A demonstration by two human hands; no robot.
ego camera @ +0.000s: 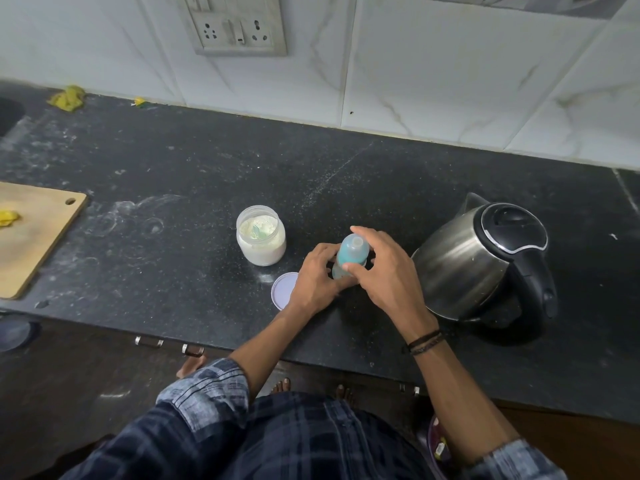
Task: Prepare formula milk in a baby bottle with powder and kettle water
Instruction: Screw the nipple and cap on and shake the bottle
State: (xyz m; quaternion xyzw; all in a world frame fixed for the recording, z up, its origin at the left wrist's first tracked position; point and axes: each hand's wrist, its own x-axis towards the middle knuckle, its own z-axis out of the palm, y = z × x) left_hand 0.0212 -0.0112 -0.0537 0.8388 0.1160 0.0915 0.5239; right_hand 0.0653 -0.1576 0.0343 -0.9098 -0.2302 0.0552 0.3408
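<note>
— Near the frame's centre, what could slip?
— The baby bottle (351,256): left hand (317,280) wraps its base, right hand (382,271) pinches the teal top. Twist too hard and I judge it tips on the counter (207,168).
— And the containers?
— Just left, the open jar (261,240) holds white powder; its lid (284,289) lies below. The kettle (485,265), right, is shut; contents unseen.

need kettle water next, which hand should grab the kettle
Right. The right hand is nearest the kettle; the left hand can steady the bottle.
</note>
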